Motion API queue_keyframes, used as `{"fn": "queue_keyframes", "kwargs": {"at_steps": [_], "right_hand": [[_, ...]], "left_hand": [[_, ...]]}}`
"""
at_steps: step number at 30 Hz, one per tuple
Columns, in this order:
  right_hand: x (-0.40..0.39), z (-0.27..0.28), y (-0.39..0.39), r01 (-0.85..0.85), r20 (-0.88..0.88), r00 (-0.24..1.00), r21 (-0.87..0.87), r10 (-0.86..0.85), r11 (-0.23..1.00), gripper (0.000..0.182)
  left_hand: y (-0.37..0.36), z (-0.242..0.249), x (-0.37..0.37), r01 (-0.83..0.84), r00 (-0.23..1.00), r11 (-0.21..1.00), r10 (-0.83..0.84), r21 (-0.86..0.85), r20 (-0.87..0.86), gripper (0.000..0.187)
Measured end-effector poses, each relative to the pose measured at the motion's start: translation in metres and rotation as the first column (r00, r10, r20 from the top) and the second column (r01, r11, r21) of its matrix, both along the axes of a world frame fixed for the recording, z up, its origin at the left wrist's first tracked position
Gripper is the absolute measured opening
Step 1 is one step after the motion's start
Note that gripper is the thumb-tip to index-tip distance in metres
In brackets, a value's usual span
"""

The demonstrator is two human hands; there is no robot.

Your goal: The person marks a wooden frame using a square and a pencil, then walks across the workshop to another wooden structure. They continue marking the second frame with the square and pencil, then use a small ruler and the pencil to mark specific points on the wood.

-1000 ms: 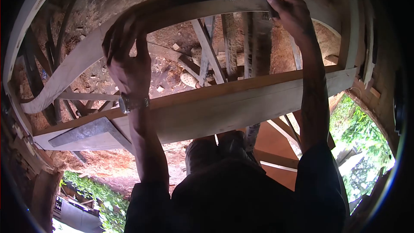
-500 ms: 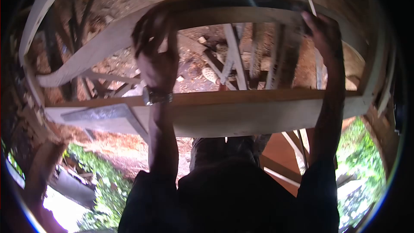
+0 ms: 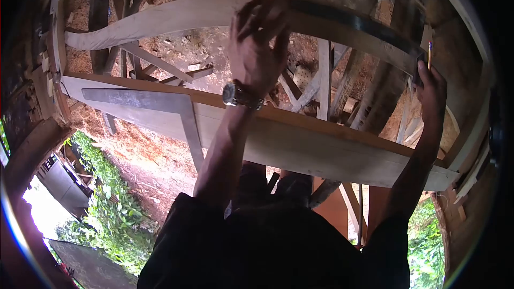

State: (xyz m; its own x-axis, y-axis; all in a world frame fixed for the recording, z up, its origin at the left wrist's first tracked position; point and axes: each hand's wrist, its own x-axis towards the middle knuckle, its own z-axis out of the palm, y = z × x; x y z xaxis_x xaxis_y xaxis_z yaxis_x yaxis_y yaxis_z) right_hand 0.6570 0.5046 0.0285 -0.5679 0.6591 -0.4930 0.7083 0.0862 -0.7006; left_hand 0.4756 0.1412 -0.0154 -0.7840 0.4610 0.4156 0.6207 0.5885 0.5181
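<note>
My left hand (image 3: 257,48), with a watch (image 3: 238,94) on its wrist, lies over the long wooden board (image 3: 171,15) whose left end curves. Its fingers are apart and slightly blurred, at the left end of a long dark strip (image 3: 348,20). That strip runs along the board's upper edge to my right hand (image 3: 431,85). My right hand is closed around the strip's right end, and a pencil (image 3: 429,56) stands up from between its fingers. Nearer my body, a metal square (image 3: 144,100) rests on a pale wooden rail (image 3: 310,147).
Upright wooden posts (image 3: 56,43) stand at the left side. Several loose timbers (image 3: 324,80) and offcuts lie on the ground, strewn with wood shavings (image 3: 142,160). A patterned shoe (image 3: 301,76) shows between the timbers. Green plants (image 3: 115,208) grow at the lower left.
The view has turned, so the board and rail now slope down to the right. My left hand appears further right along the board. My right hand keeps the strip's end and the pencil.
</note>
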Motion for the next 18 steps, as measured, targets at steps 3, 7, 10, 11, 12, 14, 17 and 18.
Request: {"fn": "queue_keyframes", "kwargs": {"at_steps": [3,7,10,11,12,14,17,18], "right_hand": [[0.004,0.002,-0.014,0.102,-0.13,0.984,-0.129,-0.118,0.986,0.028],[-0.001,0.004,-0.057,0.117,-0.152,0.979,-0.111,-0.134,0.987,0.029],[-0.02,0.013,-0.086,0.118,-0.151,0.978,-0.163,-0.143,0.979,0.031],[-0.027,0.016,-0.097,0.117,-0.153,0.978,-0.173,-0.144,0.978,0.031],[-0.032,0.013,-0.102,0.111,-0.156,0.978,-0.17,-0.138,0.979,0.031],[-0.032,0.004,-0.1,0.125,-0.159,0.976,-0.139,-0.147,0.982,0.032],[-0.028,0.006,-0.098,0.159,-0.172,0.969,-0.112,-0.177,0.981,0.032],[-0.022,0.007,-0.091,0.142,-0.172,0.971,-0.134,-0.165,0.981,0.033]], "left_hand": [[-0.007,0.009,0.0,0.024,0.998,1.0,-0.025,0.017,0.065,0.039],[-0.03,0.025,-0.012,0.004,0.987,0.996,-0.018,0.086,0.16,0.045],[-0.059,0.029,-0.031,-0.009,0.994,1.0,0.008,0.005,0.106,0.045],[-0.066,0.029,-0.036,0.005,0.995,1.0,-0.003,-0.019,0.102,0.042],[-0.074,0.028,-0.039,0.015,0.995,0.999,-0.012,-0.033,0.101,0.04],[-0.074,0.025,-0.043,0.06,0.993,0.998,-0.055,-0.035,0.106,0.037],[-0.061,0.022,-0.04,0.067,0.995,0.997,-0.064,-0.026,0.082,0.032],[-0.054,0.019,-0.038,0.073,0.994,0.997,-0.071,-0.019,0.08,0.033]]}}
